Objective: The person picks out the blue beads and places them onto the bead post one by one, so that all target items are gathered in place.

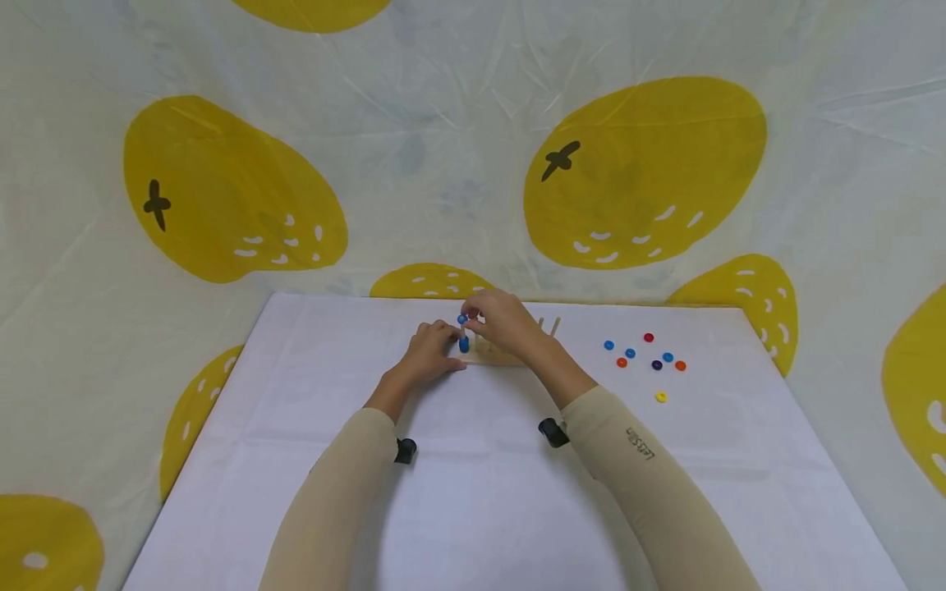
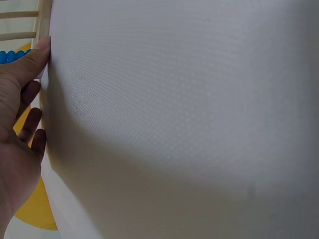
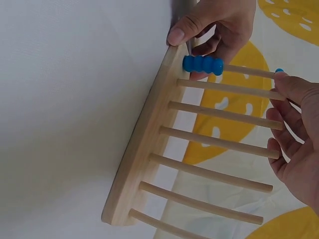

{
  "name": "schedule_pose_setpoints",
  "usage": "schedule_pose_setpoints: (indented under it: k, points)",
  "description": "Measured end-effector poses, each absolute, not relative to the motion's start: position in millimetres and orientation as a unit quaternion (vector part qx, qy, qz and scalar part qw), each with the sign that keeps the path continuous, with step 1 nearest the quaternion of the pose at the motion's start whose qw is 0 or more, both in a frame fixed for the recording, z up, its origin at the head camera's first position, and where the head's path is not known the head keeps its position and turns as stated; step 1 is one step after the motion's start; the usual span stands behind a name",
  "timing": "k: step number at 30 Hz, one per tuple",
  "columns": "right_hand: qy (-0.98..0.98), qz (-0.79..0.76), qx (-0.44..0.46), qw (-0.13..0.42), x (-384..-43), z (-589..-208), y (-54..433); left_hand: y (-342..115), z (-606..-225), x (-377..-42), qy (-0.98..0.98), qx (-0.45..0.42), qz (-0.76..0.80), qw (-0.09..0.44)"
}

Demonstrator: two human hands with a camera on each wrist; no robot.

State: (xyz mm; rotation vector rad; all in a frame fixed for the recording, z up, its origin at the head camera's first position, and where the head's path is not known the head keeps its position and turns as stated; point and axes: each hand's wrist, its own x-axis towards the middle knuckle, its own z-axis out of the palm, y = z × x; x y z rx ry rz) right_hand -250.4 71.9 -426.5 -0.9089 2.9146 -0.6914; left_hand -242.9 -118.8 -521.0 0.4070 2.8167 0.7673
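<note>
A wooden peg rack stands on the white table, with several upright pegs in a row. Its leftmost peg carries a stack of several blue beads at the bottom. My left hand grips that end of the base, thumb on the front edge and fingers behind, as the right wrist view shows. With thumb and fingertips, my right hand pinches another blue bead at the top of the same peg. Most of this bead is covered by the fingers in the right wrist view. The other pegs are bare.
Loose beads lie to the right of the rack: blue, red, orange, dark purple and yellow. A white curtain with yellow fruit prints hangs right behind the table's back edge.
</note>
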Motion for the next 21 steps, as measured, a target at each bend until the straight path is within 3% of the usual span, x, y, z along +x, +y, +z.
schedule_pose_setpoints:
  k: [21]
  points:
    - [0.93, -0.229, -0.288, 0.002, -247.7, -423.9, 76.0, -119.5, -521.6, -245.2, 0.953, 0.141, 0.252, 0.096]
